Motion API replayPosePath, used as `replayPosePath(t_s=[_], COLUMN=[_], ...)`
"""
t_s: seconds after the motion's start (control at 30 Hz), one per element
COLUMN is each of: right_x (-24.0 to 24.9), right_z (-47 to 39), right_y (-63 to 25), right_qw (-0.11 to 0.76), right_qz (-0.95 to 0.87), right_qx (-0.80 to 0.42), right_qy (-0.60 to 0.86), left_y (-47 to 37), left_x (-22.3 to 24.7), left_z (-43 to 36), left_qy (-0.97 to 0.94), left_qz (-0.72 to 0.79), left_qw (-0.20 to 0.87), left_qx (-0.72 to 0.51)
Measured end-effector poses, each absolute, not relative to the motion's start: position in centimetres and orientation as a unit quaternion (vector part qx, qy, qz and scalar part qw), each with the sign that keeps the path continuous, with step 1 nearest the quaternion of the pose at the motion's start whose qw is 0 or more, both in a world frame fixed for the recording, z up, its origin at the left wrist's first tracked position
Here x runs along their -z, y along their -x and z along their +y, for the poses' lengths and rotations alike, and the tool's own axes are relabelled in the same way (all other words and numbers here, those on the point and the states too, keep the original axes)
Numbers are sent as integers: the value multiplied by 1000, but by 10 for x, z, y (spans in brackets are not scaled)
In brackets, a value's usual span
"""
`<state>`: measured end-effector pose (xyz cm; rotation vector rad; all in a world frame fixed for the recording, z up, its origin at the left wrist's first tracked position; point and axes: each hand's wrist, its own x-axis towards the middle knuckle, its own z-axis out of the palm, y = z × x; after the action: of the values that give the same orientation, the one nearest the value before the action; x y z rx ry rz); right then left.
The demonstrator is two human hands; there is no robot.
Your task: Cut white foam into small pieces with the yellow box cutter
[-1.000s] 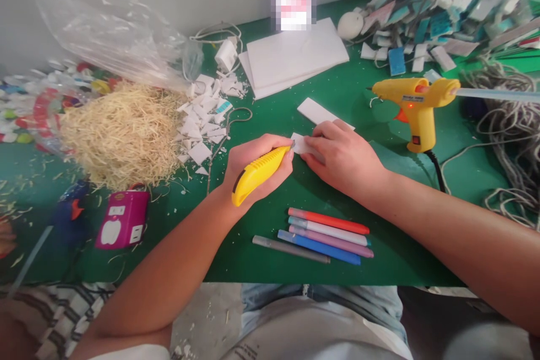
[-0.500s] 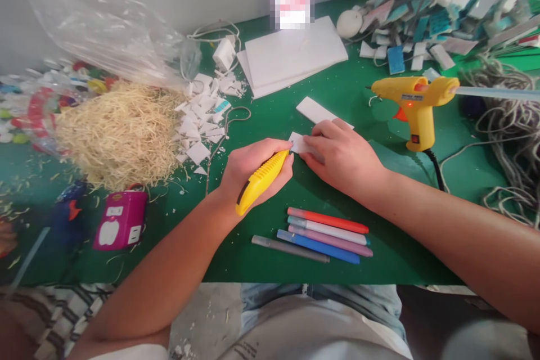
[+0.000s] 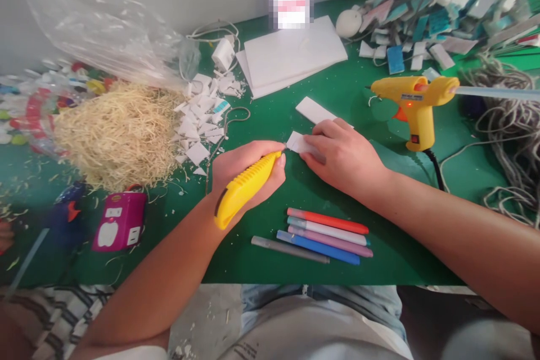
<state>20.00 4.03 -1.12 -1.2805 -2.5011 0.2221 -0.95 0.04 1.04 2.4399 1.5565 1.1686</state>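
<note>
My left hand (image 3: 251,171) is closed around a yellow utility knife (image 3: 247,188), its tip toward the middle of the table. Just right of that tip lies a small white foam-board piece (image 3: 296,142), its left end uncovered. My right hand (image 3: 343,154) pins this piece to the green table with bent fingers, hiding its right part. A longer white strip (image 3: 316,110) lies behind the right hand's fingers, partly covered by them. Whether the blade touches the small piece is too fine to tell.
Several markers (image 3: 324,239) lie in front of my hands. To the right stands a yellow glue gun (image 3: 415,107) with its cord. White sheets (image 3: 295,53) lie at the back. On the left are white scraps (image 3: 198,129), a straw heap (image 3: 120,132) and a magenta box (image 3: 120,220).
My left hand has drawn the knife left and slightly toward me, away from the small piece's end. The right hand and the small piece have barely moved.
</note>
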Motion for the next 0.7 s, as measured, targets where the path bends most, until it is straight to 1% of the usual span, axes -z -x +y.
replayPosePath(t_s=[0.07, 0.2, 0.27, 0.37, 0.5, 0.6, 0.7], right_x=[11, 12, 13, 14, 13, 12, 13], right_z=[39, 38, 37, 37, 37, 38, 38], right_y=[-200, -201, -201, -201, -200, -200, -200], right_qw=[166, 191, 222, 292, 353, 367, 360], right_qz=[-875, -879, -877, -874, -877, -877, -879], right_qx=[-72, -61, -56, -40, -19, -19, -38], right_qy=[448, 432, 422, 387, 325, 308, 309], left_y=[12, 15, 16, 15, 12, 8, 6], left_x=[-9, 4, 10, 13, 9, 5, 3], left_z=[2, 9, 13, 20, 24, 24, 22], left_qy=[-766, -710, -684, -652, -589, -544, -534], left_qz=[515, 547, 554, 551, 546, 539, 530], left_qw=[33, 137, 177, 238, 360, 427, 448], left_qx=[-384, -422, -441, -463, -474, -481, -483])
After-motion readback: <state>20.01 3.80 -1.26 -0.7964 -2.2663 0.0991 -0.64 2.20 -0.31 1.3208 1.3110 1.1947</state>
